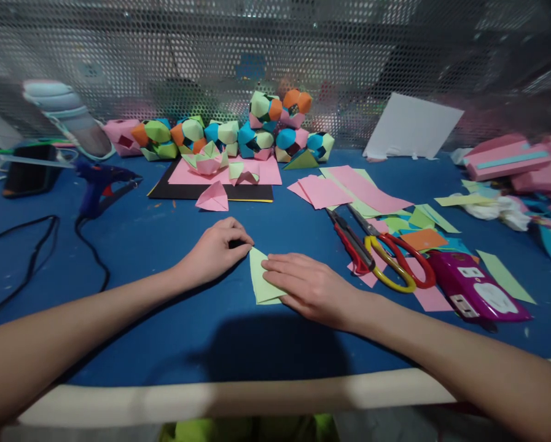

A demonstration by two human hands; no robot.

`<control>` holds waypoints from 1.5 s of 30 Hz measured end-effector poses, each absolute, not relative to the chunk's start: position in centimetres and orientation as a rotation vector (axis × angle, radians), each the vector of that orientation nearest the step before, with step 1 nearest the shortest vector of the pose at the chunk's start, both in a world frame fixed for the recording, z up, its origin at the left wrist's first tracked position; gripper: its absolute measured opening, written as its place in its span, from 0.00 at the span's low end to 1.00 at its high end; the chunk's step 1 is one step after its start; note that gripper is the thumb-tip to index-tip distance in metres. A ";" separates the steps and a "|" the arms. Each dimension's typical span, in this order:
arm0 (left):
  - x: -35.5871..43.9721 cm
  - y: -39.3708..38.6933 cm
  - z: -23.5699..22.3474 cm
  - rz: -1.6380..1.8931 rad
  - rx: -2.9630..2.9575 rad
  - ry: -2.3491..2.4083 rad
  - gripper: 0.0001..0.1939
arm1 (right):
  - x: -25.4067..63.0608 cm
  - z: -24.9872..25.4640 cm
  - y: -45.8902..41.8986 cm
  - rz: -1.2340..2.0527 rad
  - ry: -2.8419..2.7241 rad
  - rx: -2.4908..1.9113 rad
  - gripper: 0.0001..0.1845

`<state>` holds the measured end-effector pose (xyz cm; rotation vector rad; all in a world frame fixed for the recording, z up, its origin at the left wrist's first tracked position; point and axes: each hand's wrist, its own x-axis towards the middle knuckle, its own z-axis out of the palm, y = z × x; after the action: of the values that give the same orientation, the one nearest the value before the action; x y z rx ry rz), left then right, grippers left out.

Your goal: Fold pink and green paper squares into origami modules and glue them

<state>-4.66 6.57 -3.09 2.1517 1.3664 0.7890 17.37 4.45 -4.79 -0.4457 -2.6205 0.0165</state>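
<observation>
Blue table [141,242] backed by perforated metal panel [164,61]. Pale green paper [262,283], apparently folded, laid between hands near table's front; covered by right hand [312,287], fingers extended flat, not clenched. Upper corner met by left hand [217,248]; whether pinched cannot be told. Edges best aligned before crease is pressed firmly. Scissors [373,231], cutter [351,245] left right among scraps [422,240]; glue gun [95,181] stood left, cord [91,253] reaching left forearm: snag judged possible.

pale green paper [263,282], blue table [164,239]
</observation>
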 end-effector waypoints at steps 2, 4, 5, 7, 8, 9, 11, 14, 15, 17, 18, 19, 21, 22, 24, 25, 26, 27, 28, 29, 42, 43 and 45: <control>-4.6 6.5 -3.1 0.800 2.134 1.369 0.09 | 17.4 -5.0 4.4 0.062 -2.613 -0.449 0.15; -4.7 6.5 -2.9 0.820 2.093 1.384 0.09 | 17.4 -5.0 4.4 0.158 -2.574 -0.469 0.16; -4.7 6.4 -2.9 0.836 2.061 1.398 0.09 | 17.3 -4.9 4.3 0.230 -2.533 -0.500 0.16; -4.7 6.4 -2.6 0.883 1.961 1.435 0.10 | 17.3 -4.4 4.2 0.417 -2.400 -0.652 0.17; -4.7 6.3 -2.5 0.918 1.893 1.452 0.10 | 17.3 -4.0 4.1 0.521 -2.306 -0.768 0.17; -4.7 6.3 -2.5 0.958 1.815 1.463 0.11 | 17.3 -3.6 4.1 0.624 -2.201 -0.896 0.17; -4.5 6.0 -2.3 1.053 1.634 1.445 0.12 | 17.3 -2.7 4.2 0.805 -1.981 -1.115 0.15; -3.8 5.3 -2.2 1.172 1.321 1.268 0.16 | 17.3 -2.2 4.4 1.042 -1.708 -1.200 0.14; -3.5 4.9 -2.2 1.173 1.216 1.188 0.17 | 17.3 -2.2 4.5 1.112 -1.638 -1.183 0.14; -2.7 4.1 -2.0 1.099 1.075 1.086 0.19 | 17.1 -2.4 4.5 1.232 -1.536 -1.124 0.15; -2.4 3.6 -1.8 1.055 1.043 1.074 0.20 | 17.0 -2.6 4.5 1.289 -1.503 -1.090 0.16; -2.1 3.3 -1.7 1.000 1.034 1.074 0.22 | 17.0 -2.7 4.4 1.340 -1.479 -1.053 0.16; -1.7 2.7 -1.3 0.912 1.063 1.081 0.27 | 16.9 -2.8 4.4 1.402 -1.452 -1.001 0.17; -1.6 2.6 -1.2 0.885 1.103 1.085 0.27 | 16.9 -2.8 4.4 1.396 -1.449 -1.007 0.16; -1.7 2.6 -0.9 0.844 1.216 1.093 0.26 | 17.0 -2.4 4.4 1.327 -1.471 -1.090 0.17; -1.8 2.7 -0.8 0.818 1.277 1.099 0.25 | 17.2 -2.1 4.5 1.284 -1.493 -1.142 0.19; -2.0 2.8 -0.8 0.786 1.338 1.105 0.24 | 17.3 -1.8 4.6 1.249 -1.520 -1.184 0.20; -2.1 2.9 -0.7 0.751 1.397 1.113 0.22 | 17.4 -1.5 4.6 1.224 -1.556 -1.210 0.20; -2.3 3.1 -0.6 0.710 1.456 1.121 0.21 | 17.5 -1.3 4.7 1.205 -1.603 -1.224 0.20; -2.5 3.2 -0.6 0.667 1.517 1.130 0.19 | 17.6 -1.0 4.7 1.184 -1.658 -1.233 0.17; -3.8 4.4 -0.8 0.452 2.165 1.248 0.17 | 18.1 -1.3 6.0 0.887 -2.101 -1.228 0.07; -3.8 4.5 -0.9 0.462 2.199 1.244 0.18 | 18.0 -1.4 6.0 0.895 -2.109 -1.213 0.06; -4.0 4.9 -0.9 0.485 2.251 1.239 0.18 | 18.1 -1.7 5.9 0.877 -2.150 -1.189 0.06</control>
<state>-4.04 4.86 -0.95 2.2513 1.2387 0.4847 18.06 5.94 -1.68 -1.1892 -2.1497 0.8772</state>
